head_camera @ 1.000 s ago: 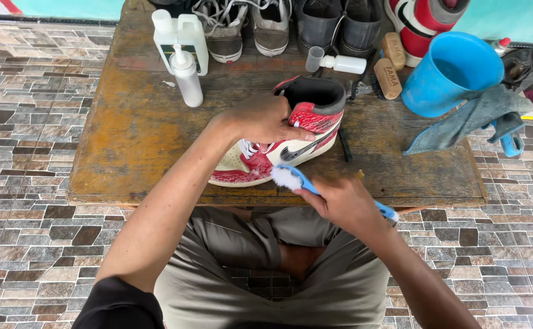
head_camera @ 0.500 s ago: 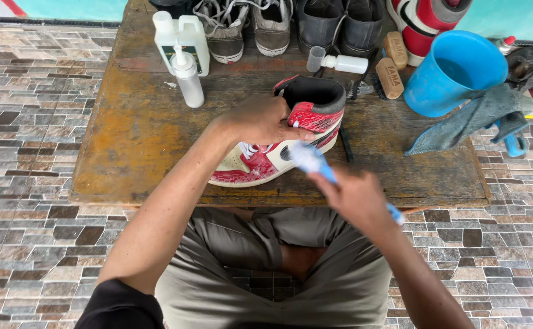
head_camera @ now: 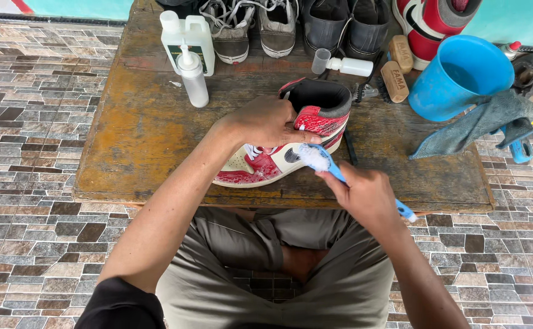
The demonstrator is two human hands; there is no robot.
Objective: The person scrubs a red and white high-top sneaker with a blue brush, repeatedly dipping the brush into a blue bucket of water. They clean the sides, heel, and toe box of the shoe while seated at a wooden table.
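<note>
The left hand [head_camera: 266, 122] grips the top of the red and white shoe [head_camera: 291, 137] on the tabletop [head_camera: 138, 134]. The right hand [head_camera: 364, 192] is wrapped around a blue brush [head_camera: 324, 161], its soapy head touching the shoe's side.

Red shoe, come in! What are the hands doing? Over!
Left hand steadies red-and-white sneaker on wooden table. Right hand holds blue brush, foamy head on shoe's side. Nothing in the way.

Sleeve: black, short, on the left arm, lower left of the frame.
Trousers: khaki-grey, creased, bottom centre.
Forearms: bare.
Left hand [head_camera: 265, 123]: no glove.
Right hand [head_camera: 364, 196]: no glove.
</note>
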